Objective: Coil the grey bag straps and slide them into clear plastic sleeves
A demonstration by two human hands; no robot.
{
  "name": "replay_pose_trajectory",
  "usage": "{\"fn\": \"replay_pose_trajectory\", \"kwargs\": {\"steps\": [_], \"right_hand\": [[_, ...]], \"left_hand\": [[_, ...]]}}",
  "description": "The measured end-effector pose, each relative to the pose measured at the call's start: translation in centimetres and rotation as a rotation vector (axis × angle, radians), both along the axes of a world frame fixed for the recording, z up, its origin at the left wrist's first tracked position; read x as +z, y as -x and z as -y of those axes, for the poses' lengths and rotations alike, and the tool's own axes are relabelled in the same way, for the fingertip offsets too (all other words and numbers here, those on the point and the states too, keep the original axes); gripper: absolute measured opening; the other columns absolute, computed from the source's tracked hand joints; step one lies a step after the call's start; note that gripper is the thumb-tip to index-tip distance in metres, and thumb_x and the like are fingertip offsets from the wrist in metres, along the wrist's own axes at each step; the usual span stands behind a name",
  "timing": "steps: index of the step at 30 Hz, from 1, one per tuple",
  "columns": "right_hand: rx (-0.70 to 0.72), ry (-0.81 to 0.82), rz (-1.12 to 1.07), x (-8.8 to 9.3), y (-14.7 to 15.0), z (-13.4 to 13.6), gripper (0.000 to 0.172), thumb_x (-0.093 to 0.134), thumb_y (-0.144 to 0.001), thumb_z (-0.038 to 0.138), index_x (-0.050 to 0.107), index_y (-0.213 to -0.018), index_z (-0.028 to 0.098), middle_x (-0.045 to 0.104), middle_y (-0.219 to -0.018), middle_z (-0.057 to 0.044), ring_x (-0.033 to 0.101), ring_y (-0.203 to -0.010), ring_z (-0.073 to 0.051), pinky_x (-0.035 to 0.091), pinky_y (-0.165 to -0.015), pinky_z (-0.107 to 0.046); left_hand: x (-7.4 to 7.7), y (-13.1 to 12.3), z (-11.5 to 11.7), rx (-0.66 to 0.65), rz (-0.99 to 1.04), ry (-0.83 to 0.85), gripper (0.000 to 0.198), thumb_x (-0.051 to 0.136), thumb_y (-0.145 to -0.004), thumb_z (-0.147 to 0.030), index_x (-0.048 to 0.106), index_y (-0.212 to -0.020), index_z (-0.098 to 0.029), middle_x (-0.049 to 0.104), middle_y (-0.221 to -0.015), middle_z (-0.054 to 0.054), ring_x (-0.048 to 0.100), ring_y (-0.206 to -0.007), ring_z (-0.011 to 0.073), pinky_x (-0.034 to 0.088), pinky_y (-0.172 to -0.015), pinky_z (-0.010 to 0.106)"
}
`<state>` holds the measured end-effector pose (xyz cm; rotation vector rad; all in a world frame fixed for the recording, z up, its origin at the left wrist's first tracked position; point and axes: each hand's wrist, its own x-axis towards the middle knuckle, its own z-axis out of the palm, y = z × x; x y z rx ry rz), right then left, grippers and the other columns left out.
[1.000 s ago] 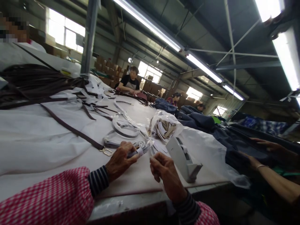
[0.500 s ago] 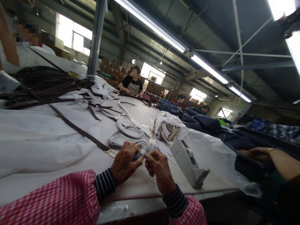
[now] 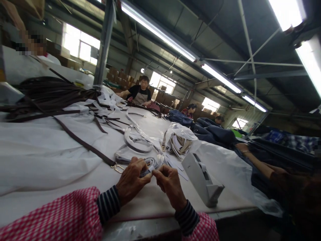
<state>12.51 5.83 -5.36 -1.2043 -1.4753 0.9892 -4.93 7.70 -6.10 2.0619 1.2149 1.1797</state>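
"Head view: where does the grey strap bundle (image 3: 147, 163) sit between your hands?"

"Just beyond your thumbs, near the middle of the work area. Your left hand (image 3: 132, 179) wraps it from the left, fingers bent over the coil. Your right hand (image 3: 169, 184) meets it from the other side, thumb and forefinger pinched at the white band (image 3: 151, 169) — whatever else sits inside that pinch is hidden from you."

"And the edges around you?"

"Your wrists hang over the near side of the table, whose front edge (image 3: 140, 223) runs below them, slanting up to your right. Left of your left wrist, plain white covering (image 3: 50, 160) spreads wide. On your right, the tape dispenser (image 3: 197, 177) stands near your knuckles, so that side is tighter. Ahead, a bagged coil (image 3: 141, 150) lies just past the bundle, and a clear bag of strips (image 3: 180, 144) sits beyond the dispenser."

"What surfaces are you looking at?"

"Your bundle is looped and smooth, with glossy wrapping by it. The covering is soft and rumpled at left; the dispenser is hard, grey, wedge-like. A flat dark strap (image 3: 84, 144) ends in a gold-toned clasp (image 3: 115, 166) beside your left hand. Crinkled clear sheeting (image 3: 225, 164) drapes to your right — past it, a co-worker's hand (image 3: 242, 148) rests on dark blue fabric (image 3: 215, 132)."
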Motion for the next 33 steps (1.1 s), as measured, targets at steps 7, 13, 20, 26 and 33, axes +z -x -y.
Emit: {"fn": "replay_pose_trajectory", "kwargs": {"steps": [7, 13, 20, 26, 33], "right_hand": [[-0.088, -0.174, 0.129, -0.2, 0.5, -0.3, 0.040, 0.070, -0.089, 0.043, 0.053, -0.062, 0.019, 0.051, -0.054, 0.005, 0.045, -0.054, -0.010, 0.038, -0.059, -0.025], [0.067, -0.024, -0.061, -1.8, 0.6, 0.1, 0.052, 0.056, -0.095, 0.061, 0.052, -0.066, 0.018, 0.049, -0.051, 0.004, 0.041, -0.044, -0.009, 0.035, -0.046, -0.024], [0.170, 0.078, -0.360, -2.9, 0.4, 0.0, 0.043, 0.068, -0.089, 0.057, 0.058, -0.080, 0.016, 0.052, -0.059, 0.005, 0.041, -0.043, -0.005, 0.030, -0.040, -0.017], [0.134, 0.070, -0.296, -2.7, 0.6, -0.2, 0.041, 0.068, -0.088, 0.056, 0.061, -0.083, 0.016, 0.055, -0.059, 0.004, 0.042, -0.041, -0.007, 0.030, -0.037, -0.019], [-0.296, -0.511, 0.166, -4.0, -0.4, 0.2, 0.007, 0.065, -0.090, 0.023, 0.063, -0.096, 0.019, 0.065, -0.088, -0.005, 0.061, -0.077, -0.018, 0.051, -0.065, -0.028]], "left_hand": [[0.6, 0.2, 0.0, 0.003, 0.116, 0.203, 0.026, 0.056, -0.074, -0.046, 0.054, -0.068, -0.020, 0.057, -0.076, 0.003, 0.053, -0.080, 0.0251, 0.039, -0.076, 0.038], [1.5, 0.1, 0.5, -0.173, 0.346, 0.444, 0.034, 0.063, -0.073, -0.050, 0.055, -0.067, -0.018, 0.056, -0.061, -0.001, 0.048, -0.060, 0.0164, 0.036, -0.059, 0.029], [0.2, -0.1, 0.3, -0.326, 0.589, 0.702, 0.043, 0.071, -0.075, -0.057, 0.059, -0.075, -0.015, 0.061, -0.065, 0.001, 0.051, -0.055, 0.0138, 0.038, -0.049, 0.023], [-0.5, 0.2, -0.2, -0.404, 0.643, 0.738, 0.041, 0.070, -0.081, -0.055, 0.064, -0.080, -0.015, 0.063, -0.072, 0.003, 0.055, -0.059, 0.0152, 0.040, -0.049, 0.023], [1.0, 0.2, -0.2, -0.214, 0.456, 0.576, 0.042, 0.076, -0.073, -0.054, 0.056, -0.065, -0.017, 0.051, -0.057, -0.003, 0.044, -0.053, 0.0125, 0.034, -0.051, 0.023]]}}
